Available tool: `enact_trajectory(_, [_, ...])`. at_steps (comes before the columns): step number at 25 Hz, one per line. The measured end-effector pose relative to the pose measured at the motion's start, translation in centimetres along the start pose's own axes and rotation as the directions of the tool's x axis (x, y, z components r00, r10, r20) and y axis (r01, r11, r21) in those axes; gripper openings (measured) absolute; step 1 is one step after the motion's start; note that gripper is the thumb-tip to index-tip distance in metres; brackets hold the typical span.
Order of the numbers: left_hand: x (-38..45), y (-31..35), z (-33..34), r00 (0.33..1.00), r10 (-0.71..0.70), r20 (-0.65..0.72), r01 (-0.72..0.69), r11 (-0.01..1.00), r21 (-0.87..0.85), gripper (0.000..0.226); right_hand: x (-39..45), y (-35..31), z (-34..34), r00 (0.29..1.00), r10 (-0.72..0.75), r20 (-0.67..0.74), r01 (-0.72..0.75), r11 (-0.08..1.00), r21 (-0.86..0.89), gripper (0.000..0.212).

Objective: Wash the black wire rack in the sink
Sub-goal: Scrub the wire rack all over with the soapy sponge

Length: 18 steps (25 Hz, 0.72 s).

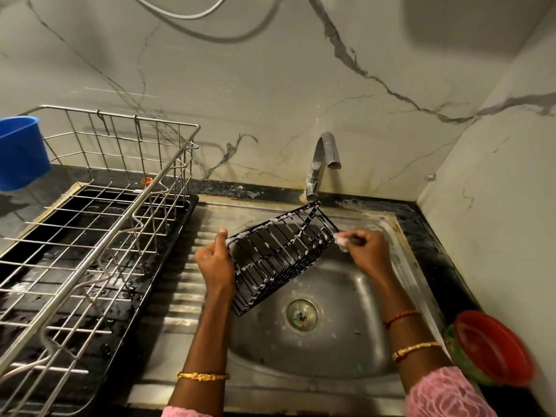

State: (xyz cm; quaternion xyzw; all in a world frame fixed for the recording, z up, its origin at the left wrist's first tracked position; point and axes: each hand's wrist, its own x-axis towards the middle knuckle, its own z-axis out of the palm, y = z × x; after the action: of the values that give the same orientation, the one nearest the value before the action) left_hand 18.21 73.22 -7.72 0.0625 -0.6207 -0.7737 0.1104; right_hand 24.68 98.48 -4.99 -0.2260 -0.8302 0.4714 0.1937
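Above the steel sink [388,260], the left hand [215,263] gripped the soapy black wire rack [279,260] while the right hand [368,251] pinched a small foamy scrubber [341,240]; suds risked a slip.

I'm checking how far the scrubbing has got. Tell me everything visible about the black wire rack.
The black wire rack is a small basket of thin dark wires, seemingly coated metal, with white soap foam along many bars. It is held tilted above the sink basin, one corner up near the tap, the other end low near the drain. The left hand grips its left rim; the right hand presses a small foamy scrubber to its right end.
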Motion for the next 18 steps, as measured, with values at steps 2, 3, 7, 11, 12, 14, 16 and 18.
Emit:
enact_trajectory(2, [0.0, 0.1, 0.1, 0.999, 0.031, 0.016, -0.032, 0.999, 0.022, 0.053, 1.5, -2.2, 0.6, 0.998, -0.047, -0.038, 0.049, 0.997, 0.052, 0.016])
enact_trajectory(3, [-0.2, 0.2, 0.2, 0.999, 0.037, 0.025, -0.037, 0.999, 0.024, 0.054, 2.4, -3.5, 1.1, 0.998, -0.058, -0.012, 0.058, 0.996, 0.064, 0.016])
enact_trajectory(7, [-0.6, 0.6, 0.6, 0.998, 0.040, 0.041, -0.040, 0.999, 0.011, 0.054, 3.7, -5.6, 2.7, 0.988, -0.072, 0.137, 0.079, 0.996, -0.049, 0.016])
enact_trajectory(11, [-1.0, 0.6, 0.7, 0.999, 0.044, 0.025, -0.044, 0.999, 0.022, 0.054, 2.1, -3.0, 1.7, 0.988, 0.024, 0.152, 0.006, 0.981, -0.192, 0.018])
enact_trajectory(12, [-1.1, 0.4, 0.6, 0.999, 0.035, 0.021, -0.036, 0.999, 0.022, 0.054, 1.7, -2.2, 1.1, 0.983, 0.077, 0.167, -0.036, 0.971, -0.235, 0.018])
enact_trajectory(14, [-1.2, 0.0, 0.7, 1.000, 0.006, 0.023, -0.006, 1.000, 0.016, 0.053, 1.3, -1.2, 0.2, 0.974, 0.153, 0.168, -0.111, 0.966, -0.236, 0.017])
enact_trajectory(16, [-1.0, -0.3, 0.7, 0.999, -0.014, 0.031, 0.013, 1.000, 0.008, 0.052, 1.8, -1.5, -0.2, 0.985, 0.143, 0.093, -0.130, 0.982, -0.137, 0.017])
enact_trajectory(18, [-0.7, -0.3, 0.7, 0.999, -0.015, 0.040, 0.014, 1.000, 0.009, 0.052, 3.3, -2.8, -0.1, 0.996, 0.090, 0.009, -0.089, 0.995, -0.032, 0.018])
